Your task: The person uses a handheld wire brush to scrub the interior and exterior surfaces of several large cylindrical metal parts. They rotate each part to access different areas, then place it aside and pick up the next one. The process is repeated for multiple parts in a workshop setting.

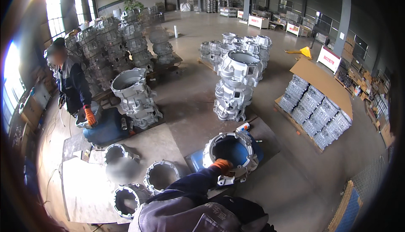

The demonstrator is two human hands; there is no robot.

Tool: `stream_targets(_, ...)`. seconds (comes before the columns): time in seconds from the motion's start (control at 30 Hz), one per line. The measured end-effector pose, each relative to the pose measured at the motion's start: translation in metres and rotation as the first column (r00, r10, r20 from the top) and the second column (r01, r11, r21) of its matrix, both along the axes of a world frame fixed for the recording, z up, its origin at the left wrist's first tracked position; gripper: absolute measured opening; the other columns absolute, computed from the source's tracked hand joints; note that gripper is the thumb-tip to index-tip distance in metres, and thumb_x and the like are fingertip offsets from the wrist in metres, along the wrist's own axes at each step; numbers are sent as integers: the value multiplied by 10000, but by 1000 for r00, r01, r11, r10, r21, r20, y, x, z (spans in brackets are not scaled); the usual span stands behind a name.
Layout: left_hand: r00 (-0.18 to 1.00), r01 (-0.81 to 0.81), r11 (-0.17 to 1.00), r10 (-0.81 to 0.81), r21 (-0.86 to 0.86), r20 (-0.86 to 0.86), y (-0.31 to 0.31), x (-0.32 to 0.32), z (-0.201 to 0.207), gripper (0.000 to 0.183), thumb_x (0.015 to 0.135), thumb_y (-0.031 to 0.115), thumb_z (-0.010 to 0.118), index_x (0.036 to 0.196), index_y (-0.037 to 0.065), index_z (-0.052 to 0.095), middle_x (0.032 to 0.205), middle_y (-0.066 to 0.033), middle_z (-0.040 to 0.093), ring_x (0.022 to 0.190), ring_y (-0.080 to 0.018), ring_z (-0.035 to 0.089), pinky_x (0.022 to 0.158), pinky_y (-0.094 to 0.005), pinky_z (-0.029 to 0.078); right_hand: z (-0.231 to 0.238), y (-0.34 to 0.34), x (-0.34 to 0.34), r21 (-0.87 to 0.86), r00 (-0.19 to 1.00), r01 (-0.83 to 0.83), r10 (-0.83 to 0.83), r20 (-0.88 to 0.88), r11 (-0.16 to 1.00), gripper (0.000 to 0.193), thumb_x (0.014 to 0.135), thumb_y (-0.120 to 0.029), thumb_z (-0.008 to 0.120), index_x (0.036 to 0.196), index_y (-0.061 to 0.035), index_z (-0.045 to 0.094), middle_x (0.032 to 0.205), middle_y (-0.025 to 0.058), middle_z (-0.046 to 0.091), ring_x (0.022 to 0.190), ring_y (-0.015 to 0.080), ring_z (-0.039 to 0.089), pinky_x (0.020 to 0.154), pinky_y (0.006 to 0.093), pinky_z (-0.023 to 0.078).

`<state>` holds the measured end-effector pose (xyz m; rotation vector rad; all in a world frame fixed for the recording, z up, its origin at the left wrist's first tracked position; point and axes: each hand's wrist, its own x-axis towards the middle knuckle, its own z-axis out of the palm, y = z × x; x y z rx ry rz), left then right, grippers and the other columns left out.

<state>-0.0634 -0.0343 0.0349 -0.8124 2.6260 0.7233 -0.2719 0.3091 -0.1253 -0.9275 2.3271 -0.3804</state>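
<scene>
A large silver cast-metal housing (209,151), round and open in the middle, lies on a blue support (195,160) in front of me. My left hand (222,166), in an orange glove, reaches across my body to its near rim. The fingers curl over that rim and look closed on it. My right hand is out of sight; only dark sleeve cloth shows at the lower right of my body. A white and orange can (243,126) lies just beyond the housing.
Several open ring-shaped castings (161,176) stand on floor sheeting at left. Tall housing stacks (235,89) rise ahead, with another (133,97) to their left. A co-worker (74,80) wearing orange gloves bends over a casting at far left. A loaded pallet (314,109) under cardboard stands right.
</scene>
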Motion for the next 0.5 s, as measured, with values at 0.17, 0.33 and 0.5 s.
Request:
stream_targets(0.17,999,31,998,-29,-50,38,3,-1,10,547,781,563,695,1147,156,700,1041,-121,707,1003,-340,671,848,-425,525,-9,-23,-8,29,1000,-4,4,7,1000,667,954,-692,327,898,-130,682,790,171,679,835,379,667,691,508,484)
stream_targets(0.33,999,25,999,-26,-28,-42,1,2,5,520,774,556,697,1093,145,706,1007,-122,709,972,-340,677,830,-438,527,-15,-35,-10,44,1000,2,-3,22,999,689,951,-707,305,892,-137,687,797,168,682,846,384,665,700,514,478)
stream_targets(0.5,986,43,999,-48,-32,-162,3,5,6,487,784,546,688,1040,132,707,968,-129,712,934,-347,682,796,-443,533,-22,-16,-7,57,996,64,-67,55,996,711,948,-721,283,885,-144,693,804,166,686,858,390,662,709,519,472)
